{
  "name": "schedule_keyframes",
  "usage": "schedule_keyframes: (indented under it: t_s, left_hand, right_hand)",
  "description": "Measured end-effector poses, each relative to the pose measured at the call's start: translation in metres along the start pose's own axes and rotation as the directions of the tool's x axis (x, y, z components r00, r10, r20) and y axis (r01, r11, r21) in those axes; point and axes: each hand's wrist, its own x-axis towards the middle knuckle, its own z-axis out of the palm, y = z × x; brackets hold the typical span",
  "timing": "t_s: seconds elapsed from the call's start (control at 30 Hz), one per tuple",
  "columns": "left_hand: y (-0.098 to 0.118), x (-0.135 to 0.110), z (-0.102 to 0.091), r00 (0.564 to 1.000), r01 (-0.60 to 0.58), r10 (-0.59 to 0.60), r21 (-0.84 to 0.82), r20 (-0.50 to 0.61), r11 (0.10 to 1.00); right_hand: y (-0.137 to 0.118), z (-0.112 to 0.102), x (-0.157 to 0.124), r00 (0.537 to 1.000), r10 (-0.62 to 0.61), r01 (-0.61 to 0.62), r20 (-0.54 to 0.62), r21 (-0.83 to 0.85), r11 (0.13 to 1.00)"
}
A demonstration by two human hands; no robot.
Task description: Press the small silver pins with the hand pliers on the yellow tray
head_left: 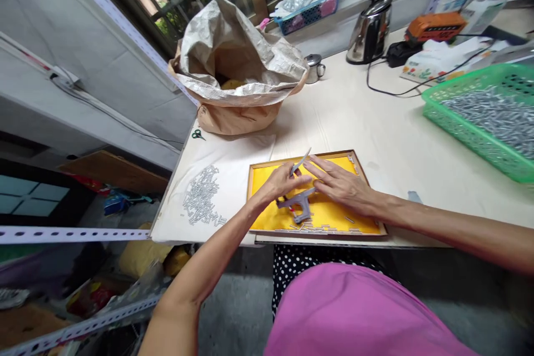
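Observation:
My left hand [284, 181] is closed around a grey pair of snap-fastener pliers [301, 212], whose two handles spread apart toward the right. Its head with a small red part points down over a shallow tray [359, 163] lined in yellow. My right hand [342, 184] is stretched out over the tray, its fingers apart and their tips beside the plier handles; whether they touch is unclear. Small metal pins [311, 228] lie along the tray's near edge, with a few more at the far right corner.
A pile of small metal pins [202, 194] lies left of the tray, near green-handled scissors [198, 134]. Behind stands an open paper sack [242, 114]. A green basket [471, 142] of metal pieces is at the right; a kettle [369, 28] and a metal cup [314, 69] stand at the back.

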Motion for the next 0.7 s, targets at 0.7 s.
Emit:
schedule_keyframes:
  t_s: [0.7]
  left_hand:
    - [-0.150,-0.066,-0.131,0.765,0.637,-0.293,0.607,-0.573,0.475]
  right_hand:
    - [0.015,-0.014,-0.052,0.973,0.193,-0.185,-0.128,0.073,0.980]
